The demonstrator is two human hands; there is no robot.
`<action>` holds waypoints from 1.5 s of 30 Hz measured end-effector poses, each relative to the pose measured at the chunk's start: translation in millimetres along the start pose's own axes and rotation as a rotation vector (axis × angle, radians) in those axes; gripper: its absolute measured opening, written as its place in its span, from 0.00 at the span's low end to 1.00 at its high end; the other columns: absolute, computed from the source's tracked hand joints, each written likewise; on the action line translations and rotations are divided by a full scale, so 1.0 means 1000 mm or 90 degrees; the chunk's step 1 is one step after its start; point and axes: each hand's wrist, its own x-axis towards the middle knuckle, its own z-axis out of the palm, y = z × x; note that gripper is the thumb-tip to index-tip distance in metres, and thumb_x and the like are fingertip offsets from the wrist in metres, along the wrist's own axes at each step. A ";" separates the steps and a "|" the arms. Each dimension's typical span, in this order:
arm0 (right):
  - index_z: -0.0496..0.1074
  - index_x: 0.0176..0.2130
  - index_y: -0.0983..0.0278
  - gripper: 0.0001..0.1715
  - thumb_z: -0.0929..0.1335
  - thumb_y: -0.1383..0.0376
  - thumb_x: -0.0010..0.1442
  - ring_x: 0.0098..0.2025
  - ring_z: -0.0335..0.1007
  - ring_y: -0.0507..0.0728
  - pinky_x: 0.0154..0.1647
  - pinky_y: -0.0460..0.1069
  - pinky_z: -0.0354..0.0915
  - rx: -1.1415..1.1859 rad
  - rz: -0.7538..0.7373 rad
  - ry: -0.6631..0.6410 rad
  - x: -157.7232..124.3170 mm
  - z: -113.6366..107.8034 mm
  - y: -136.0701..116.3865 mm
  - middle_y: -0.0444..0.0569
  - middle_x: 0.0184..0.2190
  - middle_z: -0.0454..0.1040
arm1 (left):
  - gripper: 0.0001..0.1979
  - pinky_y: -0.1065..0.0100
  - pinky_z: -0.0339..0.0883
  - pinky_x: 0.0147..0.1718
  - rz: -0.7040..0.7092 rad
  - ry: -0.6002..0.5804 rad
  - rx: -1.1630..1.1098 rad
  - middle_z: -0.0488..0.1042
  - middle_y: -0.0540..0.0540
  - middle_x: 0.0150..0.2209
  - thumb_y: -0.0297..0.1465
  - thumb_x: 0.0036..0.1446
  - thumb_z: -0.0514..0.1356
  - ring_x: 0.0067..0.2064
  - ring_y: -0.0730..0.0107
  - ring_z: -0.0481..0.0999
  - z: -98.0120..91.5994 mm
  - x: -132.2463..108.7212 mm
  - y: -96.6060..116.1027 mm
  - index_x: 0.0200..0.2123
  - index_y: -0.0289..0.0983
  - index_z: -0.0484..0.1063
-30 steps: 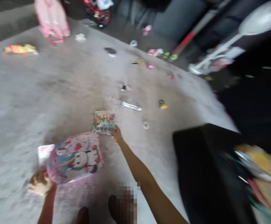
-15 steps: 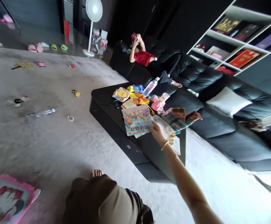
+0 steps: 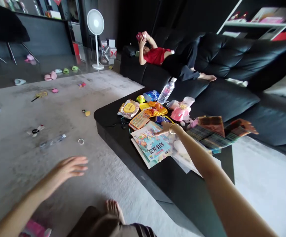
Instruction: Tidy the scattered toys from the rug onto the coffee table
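The right hand (image 3: 166, 128) is open, its fingers stretched over the book (image 3: 155, 146); whether they touch the cover is hard to tell. The book lies flat atop another sheet or book, near the tabletop's (image 3: 115, 114) long floor-side edge. That spot probably serves because toys (image 3: 155, 108) crowd the far-left corner and a plaid cloth (image 3: 210, 130) takes up the sofa-side edge. The bottle (image 3: 167, 91) stands by the far edge, seemingly out of the arm's way. The left hand (image 3: 72, 167), open and holding nothing, hangs above the floor (image 3: 118, 172), perhaps for balance.
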 end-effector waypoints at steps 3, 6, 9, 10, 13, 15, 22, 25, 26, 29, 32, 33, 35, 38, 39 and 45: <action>0.58 0.65 0.74 0.78 0.79 0.38 0.27 0.57 0.68 0.75 0.56 0.61 0.67 0.000 -0.002 -0.017 0.011 0.003 0.001 0.69 0.58 0.68 | 0.35 0.48 0.72 0.50 -0.208 -0.251 -0.088 0.68 0.32 0.61 0.51 0.50 0.65 0.54 0.46 0.75 0.090 0.067 0.002 0.56 0.35 0.69; 0.61 0.62 0.74 0.75 0.78 0.35 0.27 0.52 0.72 0.73 0.51 0.60 0.70 0.005 0.000 -0.031 0.004 0.009 -0.007 0.69 0.54 0.71 | 0.48 0.40 0.68 0.52 -0.333 -0.266 -0.115 0.58 0.26 0.67 0.57 0.45 0.66 0.60 0.40 0.70 0.167 0.098 -0.014 0.63 0.35 0.60; 0.73 0.48 0.69 0.58 0.77 0.34 0.27 0.43 0.76 0.71 0.42 0.58 0.72 0.023 -0.050 -0.021 -0.015 0.020 -0.023 0.64 0.45 0.77 | 0.43 0.46 0.68 0.54 -0.321 -0.270 -0.252 0.66 0.30 0.63 0.57 0.49 0.64 0.59 0.46 0.72 0.208 0.102 -0.027 0.60 0.35 0.64; 0.75 0.41 0.67 0.51 0.77 0.35 0.28 0.40 0.77 0.70 0.39 0.57 0.71 0.043 -0.081 -0.012 -0.022 0.026 -0.028 0.62 0.40 0.77 | 0.40 0.50 0.70 0.54 -0.308 -0.270 -0.313 0.70 0.32 0.60 0.56 0.50 0.64 0.58 0.49 0.74 0.214 0.099 -0.028 0.59 0.35 0.67; 0.72 0.27 0.62 0.36 0.79 0.39 0.30 0.31 0.74 0.64 0.32 0.55 0.69 0.150 -0.183 0.036 -0.047 0.044 -0.043 0.55 0.30 0.75 | 0.33 0.58 0.75 0.48 -0.289 -0.204 -0.406 0.78 0.36 0.50 0.49 0.50 0.69 0.51 0.54 0.79 0.221 0.086 -0.024 0.54 0.35 0.71; 0.69 0.26 0.61 0.32 0.80 0.42 0.33 0.27 0.70 0.58 0.28 0.52 0.67 0.282 -0.234 0.052 -0.063 0.053 -0.051 0.49 0.27 0.73 | 0.31 0.59 0.77 0.45 -0.276 -0.136 -0.387 0.80 0.38 0.47 0.44 0.48 0.71 0.47 0.55 0.81 0.221 0.077 -0.018 0.52 0.36 0.71; 0.72 0.40 0.61 0.26 0.81 0.63 0.43 0.32 0.71 0.54 0.27 0.47 0.71 0.846 -0.392 0.036 -0.105 0.026 -0.076 0.45 0.33 0.76 | 0.21 0.60 0.76 0.50 0.089 -0.032 -0.127 0.79 0.38 0.48 0.42 0.50 0.70 0.51 0.54 0.79 0.197 0.066 0.026 0.45 0.37 0.75; 0.71 0.46 0.60 0.31 0.81 0.66 0.42 0.44 0.75 0.59 0.42 0.52 0.76 1.018 -0.435 0.115 -0.112 0.000 -0.081 0.47 0.40 0.77 | 0.17 0.62 0.76 0.49 0.317 0.042 0.006 0.80 0.41 0.46 0.39 0.53 0.68 0.51 0.56 0.79 0.186 0.074 0.060 0.44 0.38 0.76; 0.71 0.46 0.60 0.32 0.81 0.67 0.42 0.47 0.75 0.60 0.46 0.54 0.75 1.059 -0.438 0.153 -0.112 -0.004 -0.080 0.47 0.41 0.77 | 0.16 0.62 0.76 0.50 0.377 0.049 0.025 0.80 0.42 0.45 0.38 0.54 0.67 0.51 0.56 0.79 0.186 0.078 0.069 0.44 0.38 0.76; 0.71 0.45 0.60 0.33 0.81 0.68 0.40 0.51 0.74 0.61 0.48 0.55 0.75 1.115 -0.406 0.206 -0.107 0.001 -0.072 0.47 0.41 0.78 | 0.16 0.62 0.76 0.49 0.448 0.005 0.019 0.79 0.42 0.42 0.38 0.54 0.68 0.47 0.58 0.80 0.199 0.097 0.067 0.44 0.37 0.75; 0.73 0.42 0.61 0.32 0.82 0.64 0.38 0.41 0.78 0.60 0.40 0.55 0.77 1.084 -0.362 0.127 -0.101 0.035 -0.064 0.48 0.37 0.79 | 0.20 0.60 0.76 0.49 0.428 -0.042 -0.004 0.79 0.40 0.43 0.39 0.51 0.70 0.46 0.57 0.81 0.222 0.120 0.031 0.45 0.37 0.74; 0.73 0.41 0.62 0.30 0.82 0.62 0.39 0.37 0.78 0.60 0.37 0.55 0.77 1.062 -0.352 0.092 -0.100 0.047 -0.063 0.48 0.35 0.79 | 0.20 0.59 0.76 0.49 0.424 -0.043 -0.002 0.79 0.39 0.44 0.39 0.50 0.70 0.45 0.57 0.81 0.229 0.127 0.018 0.44 0.37 0.74; 0.73 0.40 0.63 0.28 0.81 0.57 0.42 0.33 0.77 0.59 0.36 0.56 0.76 1.030 -0.340 0.083 -0.101 0.067 -0.065 0.50 0.35 0.80 | 0.17 0.58 0.76 0.49 0.442 -0.034 0.012 0.80 0.38 0.43 0.38 0.52 0.69 0.45 0.56 0.81 0.239 0.136 -0.003 0.43 0.37 0.76; 0.70 0.46 0.61 0.36 0.82 0.57 0.39 0.41 0.77 0.61 0.44 0.57 0.75 1.023 -0.347 0.258 -0.104 0.075 -0.069 0.51 0.42 0.78 | 0.11 0.58 0.76 0.49 0.512 -0.033 0.045 0.81 0.39 0.42 0.36 0.55 0.67 0.44 0.56 0.81 0.242 0.142 -0.011 0.40 0.38 0.78; 0.69 0.48 0.59 0.41 0.83 0.58 0.37 0.44 0.76 0.61 0.46 0.57 0.74 1.014 -0.349 0.323 -0.103 0.073 -0.070 0.51 0.44 0.77 | 0.11 0.57 0.76 0.50 0.529 -0.026 0.048 0.81 0.39 0.42 0.35 0.55 0.67 0.44 0.56 0.81 0.240 0.143 -0.010 0.40 0.38 0.79; 0.72 0.43 0.61 0.27 0.79 0.56 0.46 0.38 0.73 0.56 0.42 0.51 0.72 0.886 -0.304 0.275 -0.095 0.071 -0.046 0.47 0.37 0.76 | 0.17 0.59 0.79 0.44 0.432 0.015 -0.032 0.82 0.38 0.40 0.39 0.52 0.69 0.42 0.55 0.83 0.229 0.156 -0.006 0.41 0.34 0.77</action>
